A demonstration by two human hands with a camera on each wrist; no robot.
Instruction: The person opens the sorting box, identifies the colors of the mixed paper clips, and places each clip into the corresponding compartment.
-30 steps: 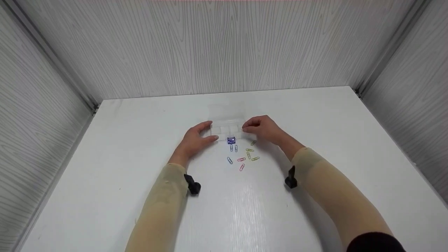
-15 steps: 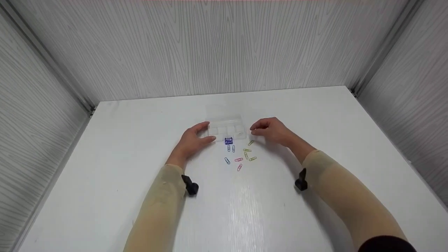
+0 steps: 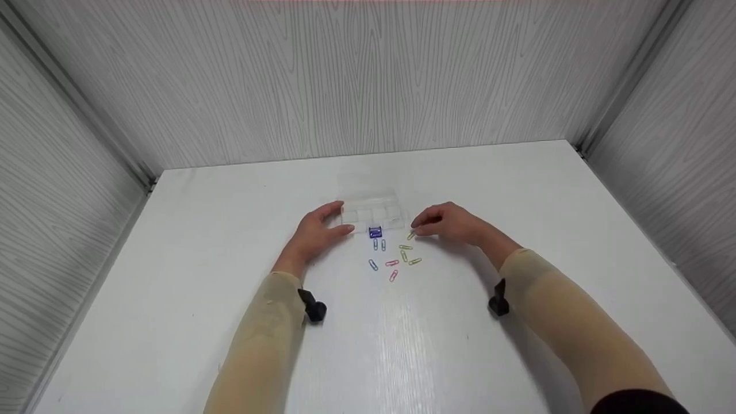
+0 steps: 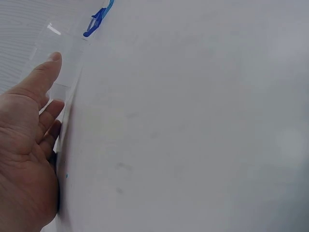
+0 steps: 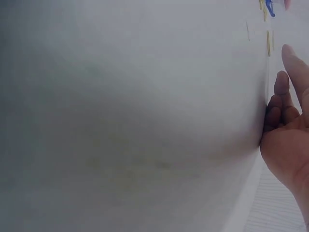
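A clear plastic compartment box stands at mid-table, its see-through lid tipped back behind it. My left hand holds its left end between thumb and fingers. In the left wrist view, the thumb lies along the clear wall. A blue latch hangs at the front. My right hand rests on the table right of the box, its fingertips at a yellow paper clip. In the right wrist view, that clip lies just beyond the thumb, and I see nothing held.
Before the box lie more yellow paper clips, two pink paper clips and several blue paper clips. Grained panels enclose the white table at the back and sides.
My right hand has moved off the box's right end, outward and then down toward the nearest yellow paper clip. My left hand keeps its hold on the box.
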